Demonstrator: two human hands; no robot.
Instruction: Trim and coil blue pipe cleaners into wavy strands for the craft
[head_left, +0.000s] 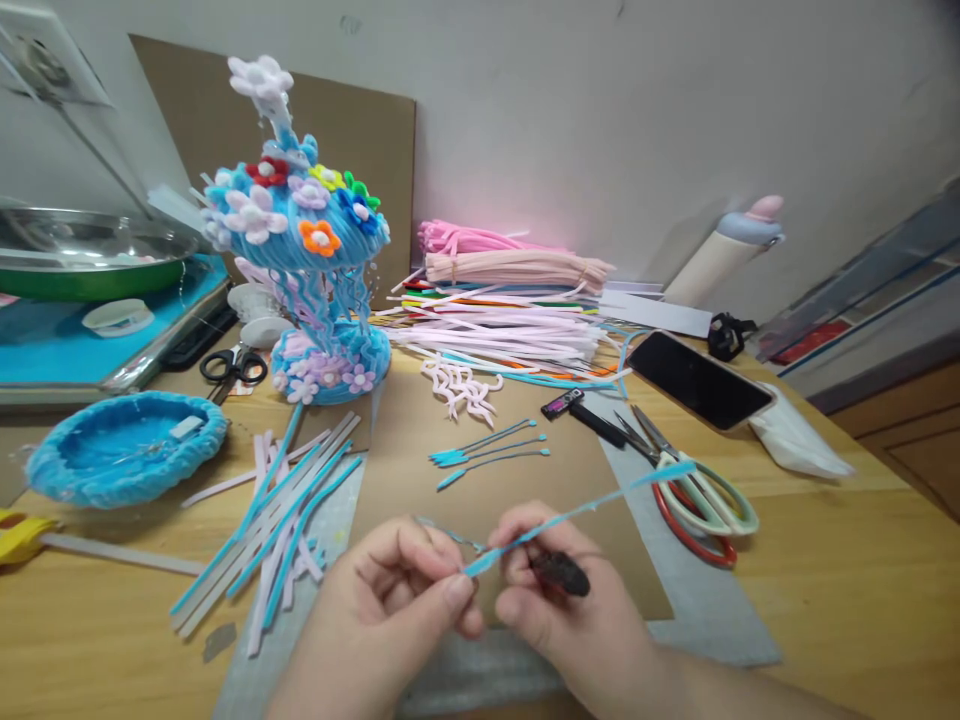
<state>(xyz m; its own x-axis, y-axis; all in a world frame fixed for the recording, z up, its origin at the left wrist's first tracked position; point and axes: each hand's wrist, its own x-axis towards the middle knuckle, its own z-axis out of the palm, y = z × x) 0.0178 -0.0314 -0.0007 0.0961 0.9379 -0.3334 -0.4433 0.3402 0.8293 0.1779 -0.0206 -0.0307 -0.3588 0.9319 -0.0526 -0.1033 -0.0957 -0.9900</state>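
Dark tool (pixel 561 573) mostly hidden within right hand (pixel 570 600)

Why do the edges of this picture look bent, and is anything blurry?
Head view: the wide lens bows the table edge and wall lines; both hands, left hand and right hand, look slightly soft; soft light, faint shadows, a pink glow above the pipe-cleaner pile.

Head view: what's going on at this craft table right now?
A person works a light blue pipe cleaner with both bare hands. The left hand pinches its near end, while the right hand steadies the strand and also holds a small dark tool. Finished blue stems lie just beyond on the brown mat. A blue flower-covered ornament stands behind, with scissors to the right and loose pipe cleaner strips to the left.
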